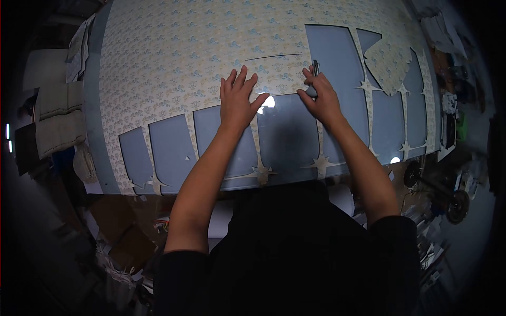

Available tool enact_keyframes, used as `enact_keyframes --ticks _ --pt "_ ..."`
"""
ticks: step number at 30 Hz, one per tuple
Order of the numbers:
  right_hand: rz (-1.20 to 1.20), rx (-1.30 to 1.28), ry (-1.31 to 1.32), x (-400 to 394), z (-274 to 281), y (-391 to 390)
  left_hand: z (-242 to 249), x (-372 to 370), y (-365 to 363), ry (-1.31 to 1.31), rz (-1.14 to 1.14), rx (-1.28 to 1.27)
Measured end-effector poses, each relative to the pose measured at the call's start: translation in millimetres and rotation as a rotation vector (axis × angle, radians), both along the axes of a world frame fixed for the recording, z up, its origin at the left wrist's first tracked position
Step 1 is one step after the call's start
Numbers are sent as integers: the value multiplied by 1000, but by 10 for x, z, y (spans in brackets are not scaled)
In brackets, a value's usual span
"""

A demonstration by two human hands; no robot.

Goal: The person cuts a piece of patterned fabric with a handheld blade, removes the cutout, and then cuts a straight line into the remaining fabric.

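Note:
A large pale sheet [174, 68] with a small blue and yellow pattern lies over the table. My left hand [236, 101] rests on it with fingers spread, the thumb at the edge of a cut-out opening. My right hand [322, 99] is closed around what looks like a utility knife [315, 68], its dark upper end pointing away from me and its grey end showing by my thumb. Just beyond my hands, a thin dark slit [274, 56] runs across the sheet. A loose patterned piece [389, 63] lies to the right over the openings.
Blue-grey table surface [337, 50] shows through several cut-out openings, separated by narrow strips of sheet. Folded light panels [59, 100] are stacked to the left. Beyond the right edge are cluttered shelves [448, 100] and a dark wheel [457, 206].

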State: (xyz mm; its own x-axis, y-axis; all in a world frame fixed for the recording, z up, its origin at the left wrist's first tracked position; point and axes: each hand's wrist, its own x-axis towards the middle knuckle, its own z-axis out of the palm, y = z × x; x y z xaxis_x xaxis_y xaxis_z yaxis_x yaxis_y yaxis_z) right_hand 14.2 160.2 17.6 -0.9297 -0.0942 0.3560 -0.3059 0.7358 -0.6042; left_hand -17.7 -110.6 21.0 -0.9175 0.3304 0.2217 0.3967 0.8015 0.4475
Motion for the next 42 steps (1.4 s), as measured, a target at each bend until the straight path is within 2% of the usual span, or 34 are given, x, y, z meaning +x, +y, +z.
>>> enact_keyframes --ticks 7,10,12,16,25,28,42 --pt "1 -4 -51 4 40 -9 15 4 -5 -2 -6 10" --pt "8 55 34 9 49 3 24 -4 -1 -11 -7 4" --pt "4 -18 -84 11 55 1 27 -3 -1 -9 -11 8" --pt "14 -14 -20 5 61 -7 27 1 -1 -5 -7 3" --pt "-8 -47 -92 18 87 -6 24 -8 0 -11 -7 3" --pt "2 4 -15 0 28 -14 26 0 -4 -1 -8 -1" --pt "-11 -36 -79 22 57 11 -12 -4 2 -3 4 14"
